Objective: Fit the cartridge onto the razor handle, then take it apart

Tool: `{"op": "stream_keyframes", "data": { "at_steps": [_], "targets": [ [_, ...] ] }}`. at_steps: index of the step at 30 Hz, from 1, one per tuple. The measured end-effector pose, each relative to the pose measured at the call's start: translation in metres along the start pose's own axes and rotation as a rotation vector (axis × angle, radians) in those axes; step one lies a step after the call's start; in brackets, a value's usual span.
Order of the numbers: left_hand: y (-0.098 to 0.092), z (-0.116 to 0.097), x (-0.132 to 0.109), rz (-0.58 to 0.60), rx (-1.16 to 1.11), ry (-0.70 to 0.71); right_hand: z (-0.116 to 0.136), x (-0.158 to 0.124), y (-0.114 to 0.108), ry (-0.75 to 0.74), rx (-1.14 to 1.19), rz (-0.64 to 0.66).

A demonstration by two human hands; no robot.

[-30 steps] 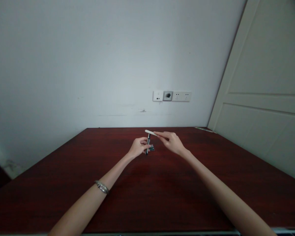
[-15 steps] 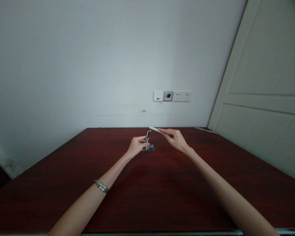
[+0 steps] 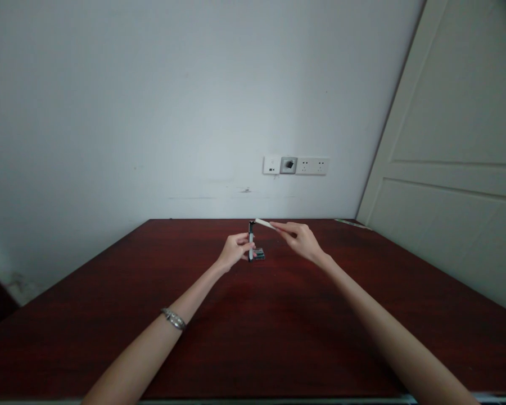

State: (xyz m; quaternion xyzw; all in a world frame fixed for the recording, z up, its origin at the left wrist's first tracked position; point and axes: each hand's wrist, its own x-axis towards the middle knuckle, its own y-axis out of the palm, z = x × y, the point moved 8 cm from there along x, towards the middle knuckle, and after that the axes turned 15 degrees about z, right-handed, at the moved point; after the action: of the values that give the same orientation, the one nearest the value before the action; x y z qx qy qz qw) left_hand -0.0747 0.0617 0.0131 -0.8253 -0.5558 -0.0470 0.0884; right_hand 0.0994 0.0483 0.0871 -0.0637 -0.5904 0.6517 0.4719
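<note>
Left hand [image 3: 233, 251] pinching black-and-white tool [image 3: 251, 247], roughly upright. Right hand [image 3: 300, 240] pinching white stick [image 3: 263, 223], tip near tool's top; contact unclear. Small case [image 3: 259, 254] just right of left hand.

It's dim in here, a cool grey light whose source I can't place. The wall [image 3: 194, 101] is palest mid-height and dulls toward the left. Soft shadow darkens the red-brown tabletop [image 3: 274, 349] between the forearms [image 3: 196, 295]. Wide-angle stretch slants the door [image 3: 459, 124]; the white stick [image 3: 264, 223] looks slightly soft.
</note>
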Motion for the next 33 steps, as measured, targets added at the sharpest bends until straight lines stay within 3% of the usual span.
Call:
{"op": "stream_keyframes", "data": {
  "at_steps": [5, 10, 16, 21, 26, 33],
  "targets": [
    [0.009, 0.0, -0.001, 0.083, -0.007, -0.014, 0.009, 0.008, 0.007, -0.048, -0.078, 0.05],
    [0.011, 0.002, 0.0, 0.15, -0.057, 0.003, -0.011, 0.016, -0.003, 0.04, -0.117, -0.023],
    [0.009, 0.002, 0.001, 0.148, -0.058, 0.005, -0.001, 0.018, 0.001, -0.053, -0.085, 0.046],
    [0.008, 0.003, 0.002, 0.159, -0.065, 0.017, -0.012, 0.016, -0.006, 0.031, -0.067, -0.033],
    [0.003, 0.005, 0.003, 0.139, -0.073, 0.023, -0.006, 0.013, -0.001, -0.042, -0.035, 0.033],
    [0.008, -0.001, 0.0, 0.173, -0.048, 0.028, -0.034, 0.014, -0.007, 0.082, 0.125, -0.049]
  ]
}}
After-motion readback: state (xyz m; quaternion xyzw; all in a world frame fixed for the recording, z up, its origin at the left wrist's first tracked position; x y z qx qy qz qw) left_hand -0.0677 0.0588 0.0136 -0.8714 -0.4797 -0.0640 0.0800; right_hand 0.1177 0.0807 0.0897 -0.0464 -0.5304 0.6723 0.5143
